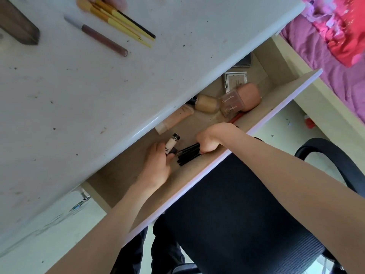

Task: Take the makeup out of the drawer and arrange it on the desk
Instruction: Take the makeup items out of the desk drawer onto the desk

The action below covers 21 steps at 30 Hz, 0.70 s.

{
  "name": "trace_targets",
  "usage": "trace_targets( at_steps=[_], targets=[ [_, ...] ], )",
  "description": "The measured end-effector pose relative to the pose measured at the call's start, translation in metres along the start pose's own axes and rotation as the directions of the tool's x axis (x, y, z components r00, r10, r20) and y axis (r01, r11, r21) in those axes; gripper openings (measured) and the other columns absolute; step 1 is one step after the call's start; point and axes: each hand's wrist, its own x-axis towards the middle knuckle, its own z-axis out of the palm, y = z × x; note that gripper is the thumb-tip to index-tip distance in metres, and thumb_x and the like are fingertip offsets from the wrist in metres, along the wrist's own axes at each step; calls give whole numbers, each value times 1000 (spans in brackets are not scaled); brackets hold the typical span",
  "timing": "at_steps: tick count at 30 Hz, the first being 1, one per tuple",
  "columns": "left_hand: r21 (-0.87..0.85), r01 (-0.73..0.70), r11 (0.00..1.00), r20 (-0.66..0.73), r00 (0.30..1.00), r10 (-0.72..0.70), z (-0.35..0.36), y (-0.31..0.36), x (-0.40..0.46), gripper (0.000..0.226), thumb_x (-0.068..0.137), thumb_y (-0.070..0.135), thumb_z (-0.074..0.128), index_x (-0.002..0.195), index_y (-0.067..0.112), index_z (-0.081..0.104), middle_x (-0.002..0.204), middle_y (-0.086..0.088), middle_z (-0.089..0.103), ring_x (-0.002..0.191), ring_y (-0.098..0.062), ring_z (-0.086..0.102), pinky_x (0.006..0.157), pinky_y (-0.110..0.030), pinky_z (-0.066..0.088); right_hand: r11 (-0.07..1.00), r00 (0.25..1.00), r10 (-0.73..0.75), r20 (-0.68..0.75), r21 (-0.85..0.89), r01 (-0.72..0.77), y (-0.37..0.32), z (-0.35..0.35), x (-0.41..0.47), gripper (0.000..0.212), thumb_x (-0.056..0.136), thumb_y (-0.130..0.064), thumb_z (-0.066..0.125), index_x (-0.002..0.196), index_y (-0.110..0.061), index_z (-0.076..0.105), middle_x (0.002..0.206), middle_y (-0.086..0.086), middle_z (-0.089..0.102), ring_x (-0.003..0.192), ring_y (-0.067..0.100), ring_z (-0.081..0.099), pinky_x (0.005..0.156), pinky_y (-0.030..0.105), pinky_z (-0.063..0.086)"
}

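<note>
Back of the drawer hidden under the white surface; dark case and silver compact there only partly seen. Beige tube half tucked beneath the surface edge, cap end lost. Blurred shape at the top edge above the yellow brushes, cut off, impossible to identify. Beside those brushes on the surface, a brown lip gloss. Dark wooden thing at top left, cropped.

Both hands down inside the drawer, forearms reaching over its front edge. Left hand palm down, fingers curled round a small cream tube with a black patterned cap. Right hand bent at the wrist, clenched on a bundle of thin black brushes; fingertips hidden. Farther right in the drawer: round tan bottle, clear eyeshadow box, pink bottle, a red stick barely showing. Black chair below the drawer.
</note>
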Motion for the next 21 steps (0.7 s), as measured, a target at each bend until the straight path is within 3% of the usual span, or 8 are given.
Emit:
trace_targets(
  at_steps=[3,7,9,12,15,19,21],
  targets=[
    [-98,51,994,-4,999,-52,-6,-5,-12,12,96,19,46,103,9,46,101,-5,41,94,-24,47,82,-42,48,1000,1000,0,-3,-29,0,-5,0,-3,16,98,-19,35,100,-9,48,79,0,46,64,14,43,55,23,36],
    [-190,95,977,5,995,-96,-13,-9,-26,17,95,20,48,106,8,45,103,-4,41,94,-24,51,83,-46,51,999,998,-14,-59,36,16,-5,4,-16,30,100,-20,32,120,-5,50,105,8,56,81,20,54,63,25,41],
    [-249,90,964,0,996,-93,-17,-7,-32,19,94,23,49,107,9,46,104,-3,45,96,-23,52,83,-42,52,996,994,-34,-101,77,42,-6,5,-23,27,100,-21,33,115,-8,52,99,9,55,79,21,53,59,25,35],
    [-243,-16,970,-96,995,-7,-29,5,-41,15,94,27,47,106,19,44,96,5,45,86,-8,52,68,-16,42,986,987,-62,-147,145,83,-9,4,-38,23,100,-22,36,100,-9,55,84,5,53,69,18,47,60,27,35],
    [-304,-160,939,-207,973,98,-51,26,-48,9,94,24,48,102,23,43,92,7,48,82,-5,50,66,-7,39,931,975,-128,-180,316,181,-12,2,-59,21,99,-18,35,92,-10,53,77,0,57,66,14,52,69,26,40],
    [-473,-195,859,-266,961,71,-90,50,-60,4,95,27,44,94,24,46,81,0,53,71,-13,56,57,-13,43,836,938,-198,-285,450,313,-12,-8,-98,21,99,-16,34,84,-16,49,75,-3,60,59,7,55,57,18,42],
    [-540,-198,818,-307,951,28,-108,54,-62,7,96,29,42,89,27,44,73,-1,53,62,-12,55,53,-14,43,778,909,-208,-362,502,378,-13,-17,-111,19,99,-15,35,87,-12,48,75,-2,57,62,11,55,60,20,44]
  ],
)
